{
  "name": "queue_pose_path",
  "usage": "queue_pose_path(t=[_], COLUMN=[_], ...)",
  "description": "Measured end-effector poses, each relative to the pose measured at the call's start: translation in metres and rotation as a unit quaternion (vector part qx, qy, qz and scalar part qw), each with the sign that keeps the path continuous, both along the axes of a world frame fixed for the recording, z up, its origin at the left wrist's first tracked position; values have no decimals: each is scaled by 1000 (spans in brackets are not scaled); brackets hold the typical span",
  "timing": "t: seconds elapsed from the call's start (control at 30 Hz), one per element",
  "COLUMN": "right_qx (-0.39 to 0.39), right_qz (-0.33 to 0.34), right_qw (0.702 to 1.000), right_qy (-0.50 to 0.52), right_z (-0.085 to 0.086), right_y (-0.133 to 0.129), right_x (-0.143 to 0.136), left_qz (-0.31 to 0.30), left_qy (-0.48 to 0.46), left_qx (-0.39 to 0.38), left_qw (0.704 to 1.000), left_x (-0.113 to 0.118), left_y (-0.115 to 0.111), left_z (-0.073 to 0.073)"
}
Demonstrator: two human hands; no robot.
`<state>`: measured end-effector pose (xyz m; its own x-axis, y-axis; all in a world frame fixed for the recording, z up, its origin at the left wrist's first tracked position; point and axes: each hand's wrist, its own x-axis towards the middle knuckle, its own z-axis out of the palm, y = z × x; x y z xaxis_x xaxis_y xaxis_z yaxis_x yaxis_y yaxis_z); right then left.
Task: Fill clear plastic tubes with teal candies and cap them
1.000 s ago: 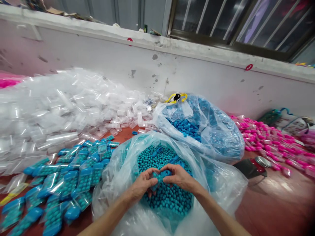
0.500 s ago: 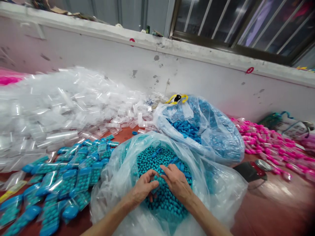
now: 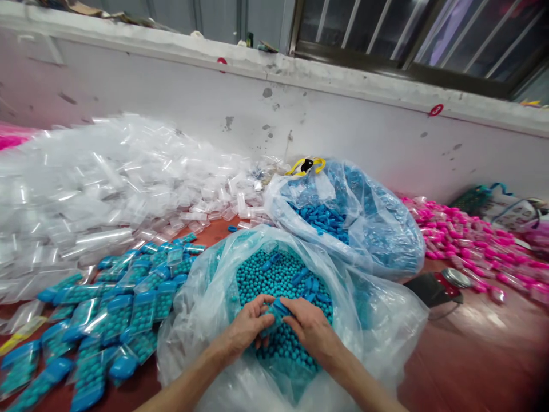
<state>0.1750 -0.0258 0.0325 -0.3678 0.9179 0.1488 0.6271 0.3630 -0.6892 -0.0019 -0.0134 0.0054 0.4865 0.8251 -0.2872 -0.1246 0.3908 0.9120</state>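
Note:
My left hand is closed around a small clear plastic case with turquoise beads inside, partly hidden by the fingers. My right hand pinches a blue cap at the top of that case; whether it is fully seated I cannot tell. Both hands are over an opened clear plastic bag of loose turquoise beads. Several blue caps lie on the beads at the bag's right side.
Behind stands another bag of blue caps. Bead-filled cases lie to the left, before a heap of empty clear cases. Pink-capped cases and a round metal-topped object lie right. A wall bounds the back.
A blue cap now shows between my hands at the top of the case, where it was not visible before. My right hand has come slightly lower. The view has shifted a little.

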Motion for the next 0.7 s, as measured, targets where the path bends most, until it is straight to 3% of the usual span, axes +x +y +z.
queue_pose_path(t=[0.07,0.13,0.2,0.27,0.43,0.53,0.7], right_qx=[-8,-75,-150,-177,-104,-82,107], right_qz=[26,21,-17,-69,-138,-116,-54], right_qw=[999,992,972,959,975,983,991], right_qy=[32,102,178,208,136,119,51], right_z=[-3,-6,-10,-13,-7,-4,-11], right_y=[-3,-4,-5,-5,-7,-11,-19], right_x=[-2,-2,-3,-4,-12,-17,-24], left_qz=[11,8,-4,-5,43,67,136], left_qy=[-2,-3,0,8,34,44,61], left_qx=[5,4,1,-4,-14,-25,-48], left_qw=[1000,1000,1000,1000,998,996,988], left_x=[-1,-1,1,3,12,16,24], left_y=[0,-1,-2,-3,-7,-11,-16], left_z=[-1,-2,-1,0,6,11,18])
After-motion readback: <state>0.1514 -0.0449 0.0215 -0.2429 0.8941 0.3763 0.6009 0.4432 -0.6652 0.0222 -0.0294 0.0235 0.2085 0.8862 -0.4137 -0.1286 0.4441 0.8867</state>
